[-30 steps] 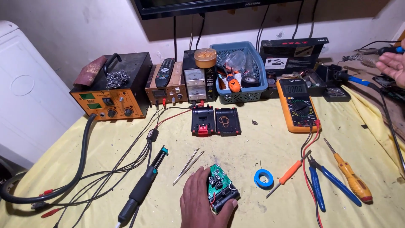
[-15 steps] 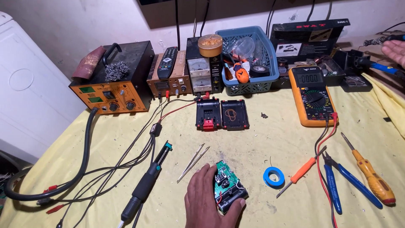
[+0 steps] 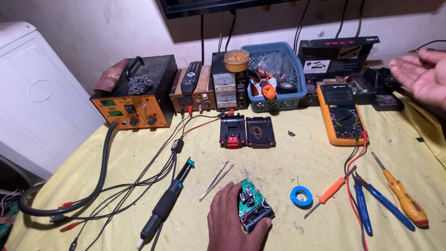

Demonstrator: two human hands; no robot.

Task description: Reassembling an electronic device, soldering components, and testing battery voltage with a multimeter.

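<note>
- Battery pack [image 3: 253, 210], green circuit board bare on top, lies at the near edge of the yellow cloth [image 3: 297, 162], clasped by the left hand [image 3: 231, 222] with fingers curled around it.
- Right hand [image 3: 420, 74] hangs spread and empty, far right.
- Risk, as I judge it: the metal tweezers [image 3: 216, 180] just beside could bridge the exposed contacts.
- The soldering iron [image 3: 168, 204] cable might snag.

The battery pack [image 3: 253, 210] lay near the worktop's [image 3: 288, 167] front edge. Its green circuit board faced up, black casing below.
</note>
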